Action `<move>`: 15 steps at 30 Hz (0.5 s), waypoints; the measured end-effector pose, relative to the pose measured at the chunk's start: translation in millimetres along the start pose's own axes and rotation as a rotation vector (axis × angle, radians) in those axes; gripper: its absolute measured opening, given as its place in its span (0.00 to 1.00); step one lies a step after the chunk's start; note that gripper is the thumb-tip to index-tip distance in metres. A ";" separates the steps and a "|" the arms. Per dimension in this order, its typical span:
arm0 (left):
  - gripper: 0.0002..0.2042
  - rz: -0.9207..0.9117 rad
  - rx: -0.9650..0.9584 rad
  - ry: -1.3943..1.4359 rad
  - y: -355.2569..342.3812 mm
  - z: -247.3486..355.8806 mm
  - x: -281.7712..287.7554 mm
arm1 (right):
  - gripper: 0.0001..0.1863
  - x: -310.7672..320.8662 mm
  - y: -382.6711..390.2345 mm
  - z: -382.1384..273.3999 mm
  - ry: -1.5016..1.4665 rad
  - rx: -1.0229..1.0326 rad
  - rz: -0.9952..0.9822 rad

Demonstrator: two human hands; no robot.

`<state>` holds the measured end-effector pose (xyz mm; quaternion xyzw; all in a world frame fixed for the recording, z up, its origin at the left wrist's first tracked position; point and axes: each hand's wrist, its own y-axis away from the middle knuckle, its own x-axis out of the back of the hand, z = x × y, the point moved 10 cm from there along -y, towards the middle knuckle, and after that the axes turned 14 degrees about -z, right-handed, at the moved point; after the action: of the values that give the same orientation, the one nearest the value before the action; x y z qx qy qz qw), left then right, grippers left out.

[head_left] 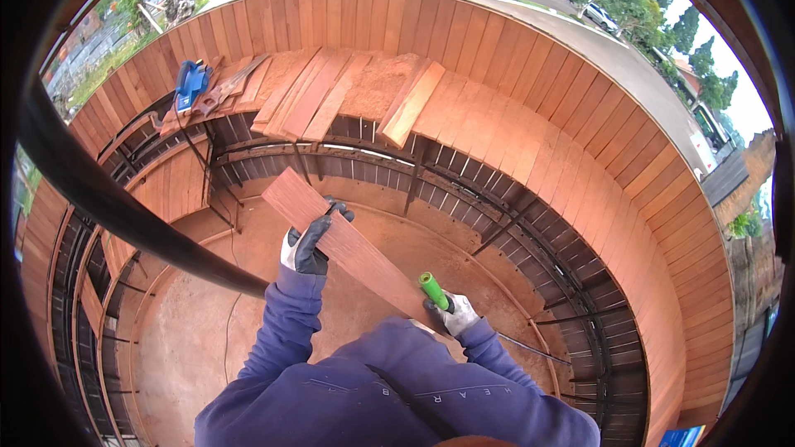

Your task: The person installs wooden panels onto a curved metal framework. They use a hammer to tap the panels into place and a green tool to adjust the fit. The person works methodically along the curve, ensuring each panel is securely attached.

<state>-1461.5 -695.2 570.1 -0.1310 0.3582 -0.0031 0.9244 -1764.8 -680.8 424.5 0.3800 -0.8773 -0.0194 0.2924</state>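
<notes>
A long reddish-brown wooden board (pixel 360 248) slants in front of my body, its far end up to the left and its near end by my right hand. My gloved left hand (pixel 310 248) is closed around the board's left edge, fingers curling over its upper face. In my gloved right hand (pixel 455 315) is a tool with a bright green cylindrical handle (pixel 432 290), standing up out of the fist. The rest of that tool is hidden or cannot be made out. The fist is close beside the board's near end; whether it touches cannot be told.
A curved slatted wooden bench (pixel 530 149) with a high backrest (pixel 464 37) surrounds me on dark metal supports. Loose planks (pixel 310 95) and sawdust lie on it. A blue power tool (pixel 192 83) sits far left. A thick dark pole (pixel 137 211) crosses the left side.
</notes>
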 end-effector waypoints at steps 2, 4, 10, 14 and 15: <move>0.26 0.180 -0.076 -0.075 58.4 45.0 28.8 | 0.21 -37.1 -7.0 -38.2 0.004 0.027 -0.096; 0.28 0.247 -0.173 -0.016 116.4 83.6 55.1 | 0.17 -79.0 -7.7 -66.6 -0.105 0.120 -0.156; 0.32 0.384 -0.493 0.115 304.4 209.6 109.0 | 0.17 -231.6 -13.0 -115.8 -0.070 0.184 -0.607; 0.26 0.458 -0.738 0.073 434.3 258.6 161.2 | 0.20 -316.1 -18.5 -184.8 0.168 0.242 -0.900; 0.25 0.594 -0.784 0.010 473.0 266.5 180.8 | 0.20 -337.3 -21.7 -189.5 0.220 0.135 -0.966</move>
<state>-1192.1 -192.5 524.0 -0.3614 0.3585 0.3950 0.7648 -1468.3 -431.8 407.8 0.7607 -0.5645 -0.0554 0.3156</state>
